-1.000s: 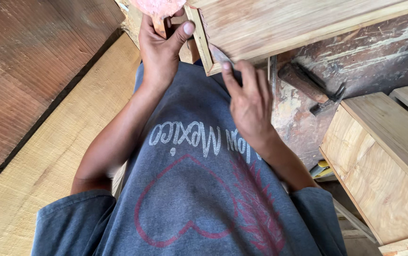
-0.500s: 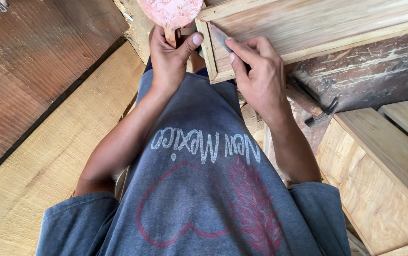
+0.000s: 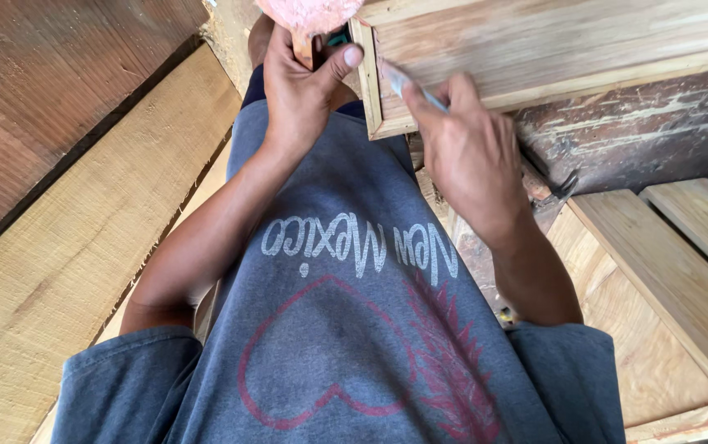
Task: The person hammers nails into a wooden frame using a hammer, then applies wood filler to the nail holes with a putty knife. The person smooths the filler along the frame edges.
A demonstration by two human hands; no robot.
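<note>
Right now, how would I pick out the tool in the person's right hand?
Start at the pale wooden frame along the top of the head view. At its lower left corner sits the right hand. The thin grey metal blade poking from its fingers is the tool, the only metal among the wood there.

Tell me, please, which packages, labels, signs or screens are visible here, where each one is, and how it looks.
No package, label, sign or screen is in view.
Printed shirt: the only lettering, pale letters across the chest of a grey-blue shirt, above a red heart outline and a red leaf-like shape.
</note>
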